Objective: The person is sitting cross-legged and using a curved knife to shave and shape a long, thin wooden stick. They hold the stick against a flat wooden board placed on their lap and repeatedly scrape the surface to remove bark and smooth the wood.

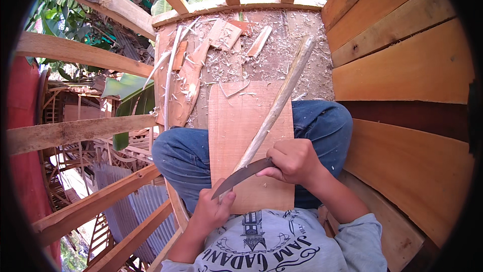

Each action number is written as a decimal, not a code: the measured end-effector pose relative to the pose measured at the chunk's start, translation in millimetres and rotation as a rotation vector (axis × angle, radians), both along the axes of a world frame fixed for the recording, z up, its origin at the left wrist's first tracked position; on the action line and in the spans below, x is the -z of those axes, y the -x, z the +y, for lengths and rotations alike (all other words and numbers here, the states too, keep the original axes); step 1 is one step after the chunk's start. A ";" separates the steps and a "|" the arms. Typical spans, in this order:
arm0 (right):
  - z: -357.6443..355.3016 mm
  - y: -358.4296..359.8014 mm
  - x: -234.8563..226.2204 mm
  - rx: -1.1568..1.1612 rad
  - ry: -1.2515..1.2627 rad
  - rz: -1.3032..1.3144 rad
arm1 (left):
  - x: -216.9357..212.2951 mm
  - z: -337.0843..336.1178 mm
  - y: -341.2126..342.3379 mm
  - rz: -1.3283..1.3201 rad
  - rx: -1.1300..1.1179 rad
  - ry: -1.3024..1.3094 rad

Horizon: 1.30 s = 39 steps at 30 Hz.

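My right hand [294, 161] is closed round the handle of a knife with a dark, curved blade [244, 173]. The blade lies across a long, pale wooden stick [276, 106], close to its near end. My left hand [214, 207] is closed at that near end, just below the blade's tip; its fingers are partly hidden. The stick slants away to the far right over a flat wooden board [236, 121] lying across my lap. On the board's far part lies a thin, bent shaving [234, 92].
Shavings cover the plank floor [282, 65] ahead. Wood offcuts [225, 34] and a long thin strip [171, 75] lie at its far left. A plank wall [402, 75] stands close on my right. Wooden rails [90, 133] run along the left, with corrugated sheeting [151, 211] beyond and below.
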State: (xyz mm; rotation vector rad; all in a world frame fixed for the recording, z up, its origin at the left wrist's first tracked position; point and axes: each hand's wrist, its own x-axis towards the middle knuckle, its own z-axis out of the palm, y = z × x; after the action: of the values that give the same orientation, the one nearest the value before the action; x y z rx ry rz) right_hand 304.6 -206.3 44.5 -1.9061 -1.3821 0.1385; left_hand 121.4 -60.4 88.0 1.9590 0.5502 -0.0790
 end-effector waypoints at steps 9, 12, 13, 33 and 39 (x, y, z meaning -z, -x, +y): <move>12.0 9.9 13.3 0.099 -0.167 0.220 | -2.1 18.3 0.8 0.062 0.049 0.064; 7.3 -2.3 22.1 0.258 -0.243 0.335 | -5.7 19.3 0.6 0.088 0.076 0.076; 5.0 4.8 25.3 0.207 -0.248 0.297 | -6.2 19.7 -0.3 0.096 0.098 0.088; -4.1 11.8 18.5 0.080 -0.196 0.082 | -6.6 22.0 3.8 0.127 0.036 0.249; -2.4 6.7 3.4 0.320 -0.220 0.169 | -18.0 14.7 3.2 0.146 0.067 0.243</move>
State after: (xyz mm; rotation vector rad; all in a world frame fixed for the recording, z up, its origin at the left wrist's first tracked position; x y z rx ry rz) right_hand 297.9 -208.7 41.1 -1.8556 -0.9273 -0.0089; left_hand 118.3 -45.6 106.0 1.7428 0.5431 -0.3193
